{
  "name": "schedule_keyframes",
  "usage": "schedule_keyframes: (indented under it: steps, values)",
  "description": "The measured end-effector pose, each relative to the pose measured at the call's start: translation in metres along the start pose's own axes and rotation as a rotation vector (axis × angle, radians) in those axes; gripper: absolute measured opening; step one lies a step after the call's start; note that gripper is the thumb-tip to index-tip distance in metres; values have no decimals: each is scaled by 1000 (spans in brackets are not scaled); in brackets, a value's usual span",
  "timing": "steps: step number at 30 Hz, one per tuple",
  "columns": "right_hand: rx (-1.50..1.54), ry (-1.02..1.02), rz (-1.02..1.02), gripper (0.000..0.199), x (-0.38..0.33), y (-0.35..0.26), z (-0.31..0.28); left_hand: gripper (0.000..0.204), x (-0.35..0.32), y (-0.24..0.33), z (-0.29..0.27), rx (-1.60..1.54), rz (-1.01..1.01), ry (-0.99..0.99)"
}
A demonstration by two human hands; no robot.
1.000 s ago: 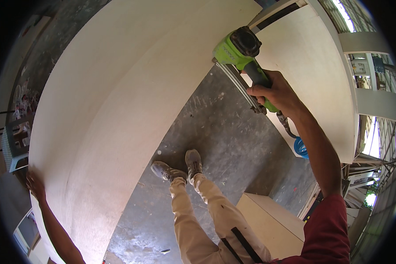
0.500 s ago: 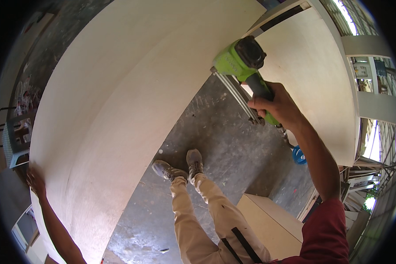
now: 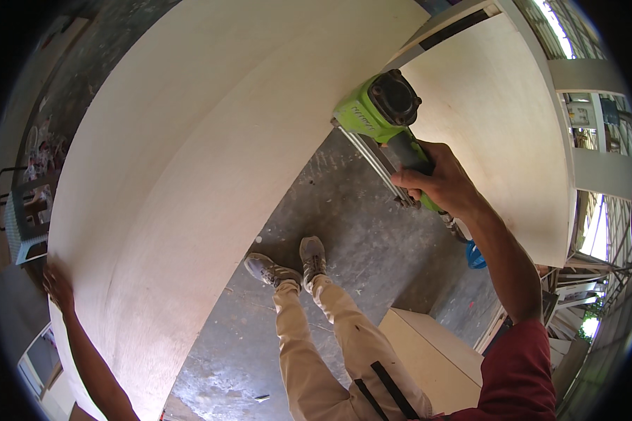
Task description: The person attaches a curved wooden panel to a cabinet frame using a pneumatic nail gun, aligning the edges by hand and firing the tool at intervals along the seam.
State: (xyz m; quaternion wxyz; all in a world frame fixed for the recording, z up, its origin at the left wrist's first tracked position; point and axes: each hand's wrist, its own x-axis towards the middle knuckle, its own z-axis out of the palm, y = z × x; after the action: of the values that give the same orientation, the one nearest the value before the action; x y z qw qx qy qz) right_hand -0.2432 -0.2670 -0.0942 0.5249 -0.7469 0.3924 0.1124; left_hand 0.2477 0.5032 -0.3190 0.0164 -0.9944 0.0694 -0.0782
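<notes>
Right hand (image 3: 439, 181): closed around the dark grip of a green-and-black nail gun (image 3: 376, 112), fingers wrapped, firm hold. Gun sits at the right edge of the big pale panel (image 3: 175, 182), up toward the panel's far end. Nose right at that edge; can't tell if it's actually touching. Silver magazine (image 3: 369, 161) slants away from the panel, over the grey floor (image 3: 351, 203). Trigger finger position: can't make it out. Blue coiled hose (image 3: 476, 256) hangs below the grip, right of the panel, partly behind the forearm.

Left hand (image 3: 58, 288): at the panel's left edge, near end, touching it. Fingers bent at the rim, tips unclear. Can't tell how far open it is, or if it's gripping or just resting.

Around the panel: second pale board (image 3: 498, 126) to its right, past the gun; pale box (image 3: 428, 344) right of its near end; shoes (image 3: 313, 256) just off its right edge.
</notes>
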Motion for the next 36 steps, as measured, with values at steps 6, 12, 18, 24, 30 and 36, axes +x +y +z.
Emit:
schedule_keyframes:
  steps: [6,12,18,24,30,36]
  values:
    - [30,-25,-42,23,0,1,-1,60,11,-18,0,169,127,10]
    - [14,-1,-33,25,-5,-8,9,65,-2,-2,2,18,18,12]
    - [10,-53,-31,34,-12,-5,16,65,-2,2,-7,5,27,37]
    - [0,-61,-35,34,-9,-3,18,67,-6,-3,9,9,24,-2]
    - [-44,-53,-49,32,-16,-3,18,65,-2,-2,10,48,68,28]
    - [36,-155,-23,42,-27,-1,38,66,1,-1,-6,21,80,52]
